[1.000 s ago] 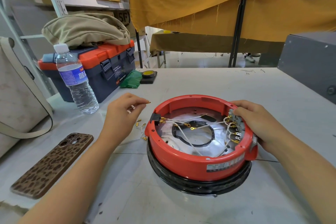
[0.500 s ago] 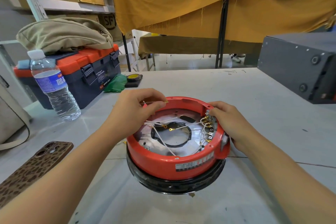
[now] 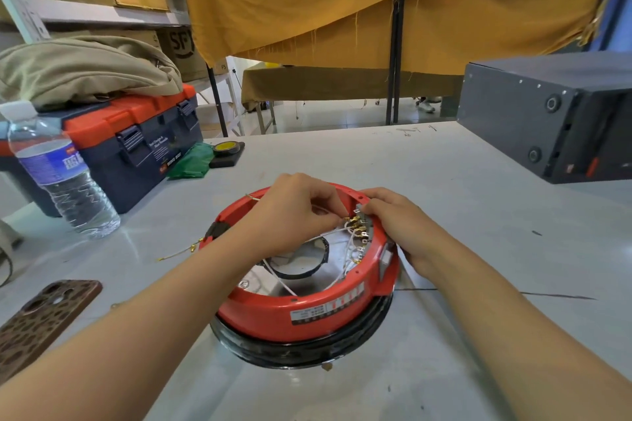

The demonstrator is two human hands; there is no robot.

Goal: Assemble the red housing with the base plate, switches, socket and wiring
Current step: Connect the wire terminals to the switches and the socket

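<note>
Head camera looks down at two bare hands working inside a round red housing (image 3: 294,313). The left hand (image 3: 290,212) reaches over the open top, and its fingers are curled tight and pinch a thin white wire (image 3: 330,232) with a gold tip, right at a row of gold and silver terminals (image 3: 359,231) on the inside wall at the right. The right hand (image 3: 400,225) rests on the red rim just beside those terminals, with its fingers curled over the edge and its fingertips touching the top of the row, so it holds the housing there. More white wires loop across the shiny metal base plate (image 3: 263,278) at the bottom of the housing, around a black ring (image 3: 301,270) in the middle. A white label (image 3: 309,313) sits on the near side of the red wall. The housing stands on a black round part (image 3: 301,350), and both sit in the middle of a pale grey table (image 3: 444,188). A loose wire with gold ends (image 3: 178,252) lies on the table just left of the housing. Farther left stand a water bottle (image 3: 58,174) and a dark toolbox with an orange lid (image 3: 136,137), with a tan cloth (image 3: 82,68) on top. A phone in a spotted case (image 3: 44,314) lies near the left arm. A dark grey box (image 3: 547,113) sits at the far right.
</note>
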